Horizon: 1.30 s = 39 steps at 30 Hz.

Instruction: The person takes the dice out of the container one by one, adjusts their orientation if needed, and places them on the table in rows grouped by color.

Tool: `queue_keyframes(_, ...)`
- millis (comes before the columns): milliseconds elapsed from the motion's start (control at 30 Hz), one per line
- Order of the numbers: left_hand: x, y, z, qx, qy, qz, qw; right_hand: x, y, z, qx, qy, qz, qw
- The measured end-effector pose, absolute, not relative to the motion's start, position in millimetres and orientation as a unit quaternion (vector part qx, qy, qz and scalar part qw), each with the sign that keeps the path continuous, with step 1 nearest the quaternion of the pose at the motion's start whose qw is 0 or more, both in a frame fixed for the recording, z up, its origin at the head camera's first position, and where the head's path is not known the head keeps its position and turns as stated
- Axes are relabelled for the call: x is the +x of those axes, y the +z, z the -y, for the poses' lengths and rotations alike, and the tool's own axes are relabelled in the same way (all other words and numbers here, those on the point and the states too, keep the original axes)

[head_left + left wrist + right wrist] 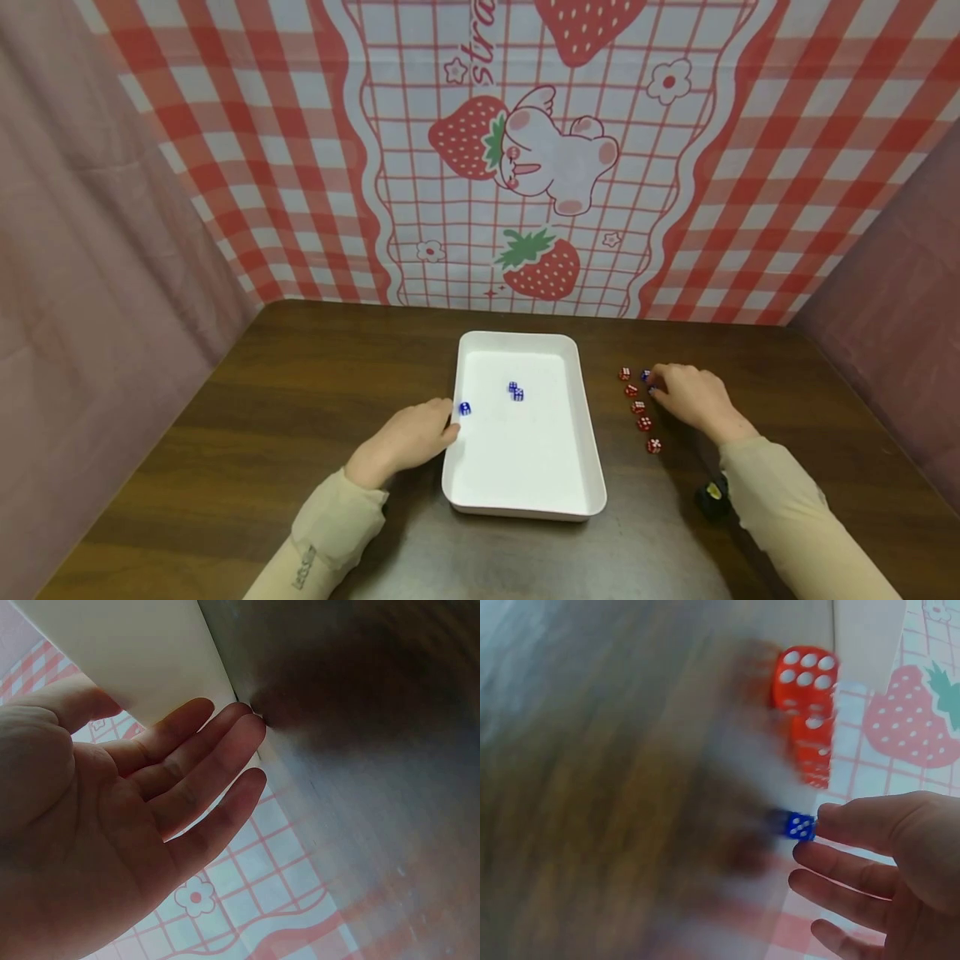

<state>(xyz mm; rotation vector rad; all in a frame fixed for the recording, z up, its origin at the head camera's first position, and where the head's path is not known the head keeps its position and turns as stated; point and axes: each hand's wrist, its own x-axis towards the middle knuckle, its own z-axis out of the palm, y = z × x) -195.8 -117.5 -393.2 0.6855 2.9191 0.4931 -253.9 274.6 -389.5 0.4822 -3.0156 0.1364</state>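
The left hand (408, 437) lies flat with fingers straight against the left rim of the white tray (525, 508), holding nothing. The tray's long axis runs away from the person, and three blue dice (516, 391) sit in its far half. Further right, the right hand (690, 396) has its fingers extended, the fingertips touching a blue die (801, 826) (blurred) beside the row of red dice (639, 407), well apart from the left hand.

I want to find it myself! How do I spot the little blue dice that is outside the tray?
Start at the white tray in the middle of the brown table. Go to its right, where red dice lie in a line beside the right hand. At the far end, touching that hand's fingertips, sits the blue dice; it is the only blue one there.
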Motion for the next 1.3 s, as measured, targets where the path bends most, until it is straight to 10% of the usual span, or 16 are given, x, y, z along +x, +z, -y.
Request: queue_keyframes(1300,-195.4,-391.5,116.0,0.225,0.164,-0.959,0.043,-236.7,-363.5,-165.4,0.265,0.029,0.951,0.155)
